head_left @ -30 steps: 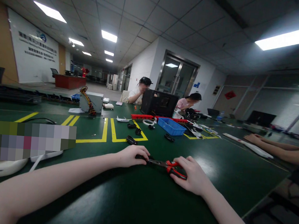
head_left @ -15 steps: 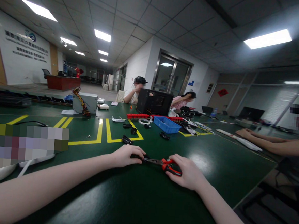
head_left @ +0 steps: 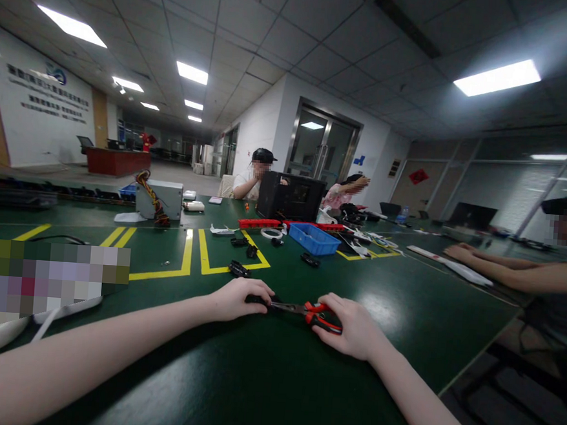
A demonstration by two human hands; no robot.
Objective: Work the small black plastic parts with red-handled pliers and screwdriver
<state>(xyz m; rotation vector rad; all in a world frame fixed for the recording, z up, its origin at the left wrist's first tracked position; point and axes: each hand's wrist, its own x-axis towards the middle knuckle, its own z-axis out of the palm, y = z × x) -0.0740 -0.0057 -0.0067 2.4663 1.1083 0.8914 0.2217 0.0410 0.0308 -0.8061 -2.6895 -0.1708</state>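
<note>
My right hand (head_left: 353, 327) is closed around the red and black handles of long-nose pliers (head_left: 316, 315). Their metal jaws point left and reach a small black part (head_left: 258, 299). That part is pinched in the fingers of my left hand (head_left: 238, 299), which cover most of it, so its kind cannot be made out. Whether the jaws grip it or only touch it is too small to tell. Just beyond my left hand lies a black coiled cable (head_left: 239, 269) on the green table (head_left: 271, 393).
Beyond my hands are a blue bin (head_left: 313, 240), a black computer case (head_left: 289, 197), red strips (head_left: 259, 224) and a power supply (head_left: 164, 202) with coloured wires. A white strip (head_left: 447, 264) lies near a co-worker's arm (head_left: 503, 263) at right. Two more people sit behind the case.
My hands, the pliers and the black part keep nearly the same pose. The whole view has shifted slightly. Behind the case, a person's arm at right has moved a little.
</note>
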